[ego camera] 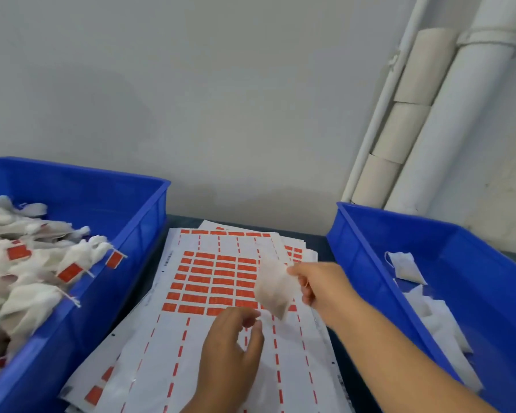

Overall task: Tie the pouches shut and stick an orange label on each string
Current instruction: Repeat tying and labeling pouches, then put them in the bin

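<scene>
Grey wall behind two blue bins (149,210), label sheets (221,281) between.
Right hand (319,286) pinches a pouch (273,289) above sheets; left hand (233,353) hovers near, fingers loosely curled, empty.

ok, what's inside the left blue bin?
The left blue bin holds a heap of white pouches, several showing orange labels on their strings. The heap covers the bin floor, and whatever lies lower in it is hidden.

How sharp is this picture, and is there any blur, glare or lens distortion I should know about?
Head view: soft, even light, no glare; the pouch pinched by the right hand is motion-blurred, the left hand slightly soft; label sheet print unreadable; wide-angle lens bows the wall pipes and blue bins.
</scene>
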Action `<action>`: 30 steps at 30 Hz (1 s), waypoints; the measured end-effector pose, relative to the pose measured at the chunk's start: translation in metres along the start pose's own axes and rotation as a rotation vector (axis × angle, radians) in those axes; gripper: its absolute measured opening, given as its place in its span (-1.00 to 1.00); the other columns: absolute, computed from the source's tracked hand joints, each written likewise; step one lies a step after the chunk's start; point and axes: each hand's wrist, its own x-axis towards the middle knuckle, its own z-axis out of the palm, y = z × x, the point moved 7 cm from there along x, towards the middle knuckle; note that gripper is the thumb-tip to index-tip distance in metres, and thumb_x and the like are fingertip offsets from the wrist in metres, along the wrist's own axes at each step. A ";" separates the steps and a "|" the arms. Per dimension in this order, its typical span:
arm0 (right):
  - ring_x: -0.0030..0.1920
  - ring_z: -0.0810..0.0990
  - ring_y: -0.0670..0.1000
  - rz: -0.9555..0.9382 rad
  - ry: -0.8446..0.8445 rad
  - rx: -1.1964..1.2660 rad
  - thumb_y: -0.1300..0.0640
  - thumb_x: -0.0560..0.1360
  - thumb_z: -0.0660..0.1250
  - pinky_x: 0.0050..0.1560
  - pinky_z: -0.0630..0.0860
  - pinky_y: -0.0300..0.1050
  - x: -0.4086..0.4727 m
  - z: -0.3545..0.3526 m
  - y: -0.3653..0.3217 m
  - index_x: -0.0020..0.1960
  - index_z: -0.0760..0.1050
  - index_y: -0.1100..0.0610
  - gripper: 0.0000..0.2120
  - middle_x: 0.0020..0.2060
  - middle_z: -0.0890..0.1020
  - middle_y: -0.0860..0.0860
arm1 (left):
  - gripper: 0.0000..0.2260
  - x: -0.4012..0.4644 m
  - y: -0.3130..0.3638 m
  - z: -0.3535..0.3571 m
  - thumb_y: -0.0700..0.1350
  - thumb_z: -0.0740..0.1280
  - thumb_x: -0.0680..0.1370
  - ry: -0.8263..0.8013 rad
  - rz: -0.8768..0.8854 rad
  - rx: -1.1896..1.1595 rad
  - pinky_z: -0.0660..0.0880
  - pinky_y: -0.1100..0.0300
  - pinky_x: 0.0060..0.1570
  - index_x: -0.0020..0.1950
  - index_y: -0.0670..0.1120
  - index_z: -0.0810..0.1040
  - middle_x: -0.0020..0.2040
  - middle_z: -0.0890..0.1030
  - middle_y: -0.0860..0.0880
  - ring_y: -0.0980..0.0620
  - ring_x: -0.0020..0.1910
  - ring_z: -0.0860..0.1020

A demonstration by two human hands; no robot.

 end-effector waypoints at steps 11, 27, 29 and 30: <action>-0.35 0.68 0.03 0.155 -0.188 0.370 0.18 0.46 0.44 -0.53 0.43 -0.27 -0.017 0.050 0.068 -0.03 0.59 0.15 -0.89 -0.19 0.72 0.09 | -0.84 0.004 -0.010 0.010 0.01 0.45 0.42 -0.066 -0.132 -0.300 0.39 0.59 -0.32 -0.20 0.25 0.50 -0.27 0.58 0.31 0.35 -0.19 0.55; -0.55 0.54 -0.09 0.101 -0.261 0.492 0.23 0.42 0.44 -0.58 0.36 -0.28 -0.019 0.052 0.089 -0.06 0.68 0.18 -0.89 -0.20 0.70 0.07 | -0.80 0.008 -0.030 0.016 -0.06 0.47 0.42 0.017 -0.231 -0.285 0.41 0.53 -0.39 -0.15 0.17 0.48 -0.36 0.58 0.24 0.24 -0.29 0.58; -0.46 0.62 -0.06 0.098 -0.270 0.495 0.24 0.41 0.44 -0.57 0.39 -0.28 -0.019 0.053 0.089 -0.08 0.69 0.15 -0.89 -0.14 0.72 0.06 | -0.84 0.007 -0.030 0.018 -0.05 0.44 0.44 -0.004 -0.232 -0.264 0.43 0.51 -0.31 -0.18 0.20 0.51 -0.33 0.58 0.23 0.18 -0.28 0.58; -0.37 0.66 -0.02 0.095 -0.278 0.497 0.24 0.40 0.45 -0.55 0.41 -0.28 -0.020 0.055 0.089 -0.12 0.70 0.12 -0.91 -0.12 0.72 0.04 | -0.87 0.007 -0.030 0.018 -0.04 0.42 0.46 -0.020 -0.230 -0.255 0.44 0.49 -0.28 -0.21 0.19 0.53 -0.31 0.59 0.24 0.18 -0.27 0.58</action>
